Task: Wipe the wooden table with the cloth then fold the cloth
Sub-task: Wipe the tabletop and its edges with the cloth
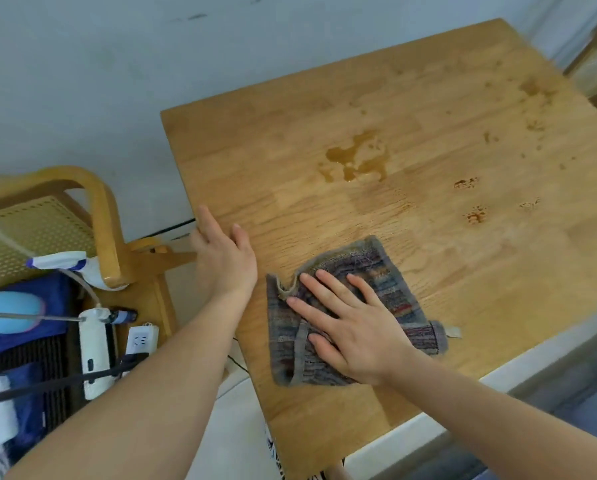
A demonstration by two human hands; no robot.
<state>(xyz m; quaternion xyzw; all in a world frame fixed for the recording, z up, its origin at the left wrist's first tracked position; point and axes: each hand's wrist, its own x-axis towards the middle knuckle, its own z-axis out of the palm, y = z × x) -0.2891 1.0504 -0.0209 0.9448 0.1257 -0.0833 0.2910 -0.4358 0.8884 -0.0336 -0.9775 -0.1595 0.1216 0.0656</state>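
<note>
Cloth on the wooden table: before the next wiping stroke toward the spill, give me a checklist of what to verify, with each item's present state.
1. Right hand flat on the cloth, fingers spread: ok.
2. Left hand at the table's left edge, apart from the cloth: ok.
3. Path from cloth to the puddle free of objects on the table: ok.
4. Cloth spread flat: not ok, it is bunched, with a turned-up corner near the fingertips.
5. Table wiped: not ok, puddle and small brown spots remain.
6. Cloth dampness or pressure applied: cannot tell.
</note>
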